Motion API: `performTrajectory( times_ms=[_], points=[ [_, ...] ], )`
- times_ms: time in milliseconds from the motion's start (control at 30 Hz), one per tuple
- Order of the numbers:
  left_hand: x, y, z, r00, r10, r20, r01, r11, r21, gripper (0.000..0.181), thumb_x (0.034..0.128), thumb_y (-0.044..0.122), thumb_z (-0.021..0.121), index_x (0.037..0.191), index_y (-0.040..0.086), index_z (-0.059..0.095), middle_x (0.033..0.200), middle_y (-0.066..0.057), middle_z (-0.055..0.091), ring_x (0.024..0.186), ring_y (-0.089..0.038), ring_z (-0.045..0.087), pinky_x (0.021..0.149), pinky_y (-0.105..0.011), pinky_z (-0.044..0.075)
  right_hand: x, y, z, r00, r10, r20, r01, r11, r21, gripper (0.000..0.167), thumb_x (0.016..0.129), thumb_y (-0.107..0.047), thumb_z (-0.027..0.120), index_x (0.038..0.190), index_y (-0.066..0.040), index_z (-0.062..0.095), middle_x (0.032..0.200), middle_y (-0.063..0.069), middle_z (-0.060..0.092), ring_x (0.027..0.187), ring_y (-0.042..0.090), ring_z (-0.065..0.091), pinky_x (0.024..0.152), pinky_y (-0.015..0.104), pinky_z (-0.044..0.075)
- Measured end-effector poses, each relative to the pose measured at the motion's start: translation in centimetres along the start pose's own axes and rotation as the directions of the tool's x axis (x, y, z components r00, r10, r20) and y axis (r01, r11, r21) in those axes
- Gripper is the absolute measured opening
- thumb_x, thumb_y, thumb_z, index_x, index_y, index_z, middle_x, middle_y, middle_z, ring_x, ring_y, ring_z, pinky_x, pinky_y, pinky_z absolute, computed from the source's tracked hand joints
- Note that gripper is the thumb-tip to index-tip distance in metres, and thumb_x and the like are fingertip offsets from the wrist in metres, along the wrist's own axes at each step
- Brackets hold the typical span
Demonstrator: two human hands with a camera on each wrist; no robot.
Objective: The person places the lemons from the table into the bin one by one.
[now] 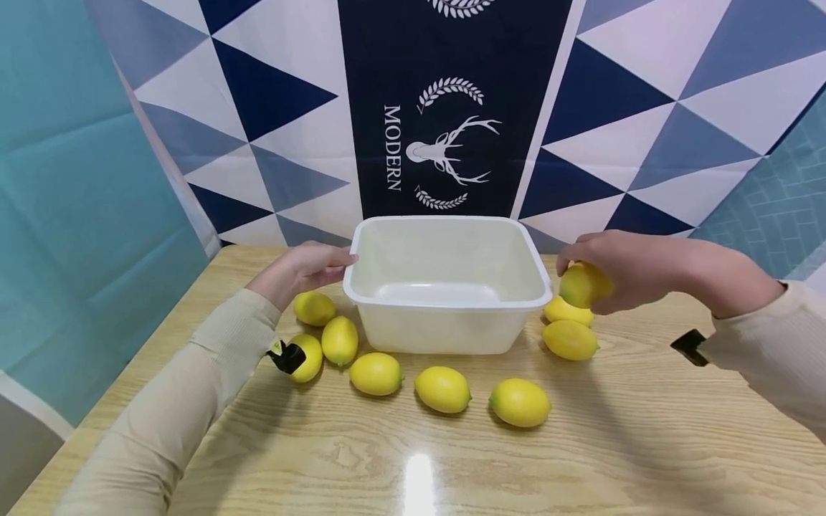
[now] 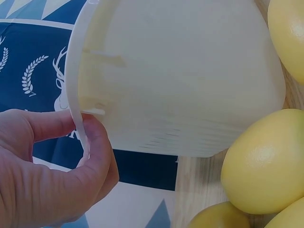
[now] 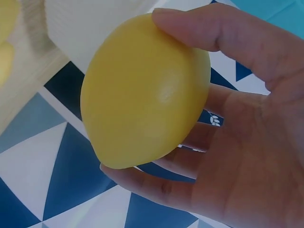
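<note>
A white plastic basin [image 1: 445,326] stands at the back of the wooden table, with nothing inside that I can see. My left hand [image 1: 310,267] pinches its left rim between thumb and fingers, as the left wrist view shows with the basin wall [image 2: 180,85] close up. In my right hand [image 1: 635,269] is a yellow lemon [image 1: 584,285], held above the table just right of the basin. The right wrist view shows that lemon [image 3: 147,95] between the thumb and the curled fingers. Below it, two lemons, one partly hidden [image 1: 561,312] and one nearer [image 1: 571,340], lie beside the basin.
Several lemons curve around the basin's left and front, among them one at the left [image 1: 314,309], one in front [image 1: 442,389] and one at front right [image 1: 520,403]. A patterned cloth [image 1: 290,107] hangs right behind the basin. Teal cloth [image 1: 71,201] borders the left side.
</note>
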State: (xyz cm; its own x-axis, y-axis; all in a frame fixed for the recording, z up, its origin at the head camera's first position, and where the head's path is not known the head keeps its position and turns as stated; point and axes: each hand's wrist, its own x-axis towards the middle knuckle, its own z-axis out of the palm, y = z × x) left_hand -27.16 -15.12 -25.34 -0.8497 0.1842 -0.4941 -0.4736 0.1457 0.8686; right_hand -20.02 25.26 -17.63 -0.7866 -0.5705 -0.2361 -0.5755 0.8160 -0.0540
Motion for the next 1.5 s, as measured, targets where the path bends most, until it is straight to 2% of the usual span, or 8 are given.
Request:
performTrajectory(
  times_ms=[100, 300, 400, 733, 867, 1067, 1300, 1500],
  points=[
    [0.0, 0.1, 0.0, 1.000, 0.002, -0.002, -0.002, 1.000, 0.004, 0.052, 0.0961, 0.010, 0.056, 0.145, 0.002, 0.038, 0.147, -0.009, 0.039, 0.104, -0.014, 0.050, 0.111, -0.027, 0.042, 0.3, -0.1, -0.4, 1.000, 0.001, 0.003, -0.001, 1.000, 0.005, 0.052, 0.067, -0.011, 0.085, 0.113, -0.014, 0.060, 0.105, 0.000, 0.062, 0.088, 0.013, 0.053, 0.075, 0.032, 0.055],
    [-0.2, 0.2, 0.1, 1.000, 0.004, -0.009, -0.004, 1.000, 0.015, 0.051, 0.0956, 0.010, 0.057, 0.143, 0.002, 0.041, 0.124, -0.005, 0.048, 0.100, -0.014, 0.052, 0.109, -0.028, 0.044, 1.1, -0.3, -1.1, 1.000, -0.005, 0.023, 0.005, 1.000, 0.010, 0.049, 0.069, -0.012, 0.085, 0.111, -0.015, 0.060, 0.105, 0.000, 0.061, 0.090, 0.015, 0.052, 0.077, 0.031, 0.053],
    [-0.2, 0.1, 0.1, 1.000, 0.005, -0.012, -0.005, 1.000, 0.015, 0.050, 0.0956, 0.010, 0.057, 0.142, 0.002, 0.042, 0.120, -0.004, 0.049, 0.099, -0.014, 0.052, 0.108, -0.028, 0.044, 1.6, -0.5, -1.6, 1.000, -0.017, 0.025, 0.017, 1.000, -0.001, 0.049, 0.068, -0.012, 0.085, 0.110, -0.016, 0.060, 0.103, 0.000, 0.061, 0.090, 0.015, 0.052, 0.077, 0.031, 0.053],
    [-0.3, 0.0, 0.1, 1.000, 0.000, -0.011, 0.000, 1.000, 0.013, 0.052, 0.0965, 0.010, 0.055, 0.145, 0.003, 0.038, 0.149, -0.009, 0.038, 0.101, -0.013, 0.051, 0.109, -0.027, 0.043, 2.9, -1.5, -2.8, 0.999, -0.039, 0.015, 0.040, 0.999, -0.029, 0.048, 0.068, -0.010, 0.085, 0.109, -0.014, 0.060, 0.102, -0.001, 0.062, 0.089, 0.016, 0.052, 0.077, 0.033, 0.053],
    [-0.1, 0.0, 0.0, 1.000, 0.001, -0.014, -0.001, 1.000, 0.011, 0.053, 0.0962, 0.011, 0.056, 0.145, 0.004, 0.038, 0.148, -0.009, 0.038, 0.101, -0.013, 0.051, 0.109, -0.027, 0.043, 3.6, -1.8, -3.1, 0.999, -0.030, 0.023, 0.031, 0.999, -0.026, 0.048, 0.068, -0.011, 0.085, 0.108, -0.015, 0.060, 0.104, -0.001, 0.063, 0.091, 0.018, 0.053, 0.078, 0.036, 0.055],
    [-0.1, -0.1, 0.0, 1.000, -0.001, -0.027, 0.002, 1.000, 0.022, 0.051, 0.0958, 0.012, 0.057, 0.144, 0.004, 0.041, 0.135, -0.006, 0.045, 0.100, -0.013, 0.051, 0.107, -0.026, 0.044, 4.8, -2.1, -3.5, 0.999, -0.018, 0.041, 0.020, 0.998, -0.052, 0.045, 0.070, -0.012, 0.083, 0.109, -0.015, 0.060, 0.106, 0.003, 0.064, 0.090, 0.019, 0.054, 0.078, 0.036, 0.055],
    [-0.1, -0.1, 0.0, 0.999, -0.003, -0.033, 0.003, 1.000, 0.009, 0.052, 0.0961, 0.011, 0.056, 0.144, 0.004, 0.040, 0.149, -0.009, 0.038, 0.102, -0.014, 0.051, 0.108, -0.026, 0.043, 6.3, -2.7, -4.2, 0.998, 0.021, 0.065, -0.019, 0.999, -0.041, 0.046, 0.073, -0.013, 0.082, 0.114, -0.013, 0.058, 0.110, 0.006, 0.065, 0.092, 0.021, 0.055, 0.083, 0.040, 0.055],
    [0.0, -0.1, 0.1, 0.999, -0.001, -0.036, 0.001, 1.000, 0.011, 0.053, 0.0954, 0.011, 0.057, 0.145, 0.004, 0.039, 0.149, -0.009, 0.039, 0.103, -0.014, 0.052, 0.107, -0.026, 0.044, 7.2, -2.8, -4.3, 0.998, 0.013, 0.062, -0.011, 0.999, -0.038, 0.046, 0.074, -0.013, 0.080, 0.114, -0.012, 0.058, 0.108, 0.007, 0.065, 0.092, 0.022, 0.056, 0.085, 0.042, 0.055]
  ],
)
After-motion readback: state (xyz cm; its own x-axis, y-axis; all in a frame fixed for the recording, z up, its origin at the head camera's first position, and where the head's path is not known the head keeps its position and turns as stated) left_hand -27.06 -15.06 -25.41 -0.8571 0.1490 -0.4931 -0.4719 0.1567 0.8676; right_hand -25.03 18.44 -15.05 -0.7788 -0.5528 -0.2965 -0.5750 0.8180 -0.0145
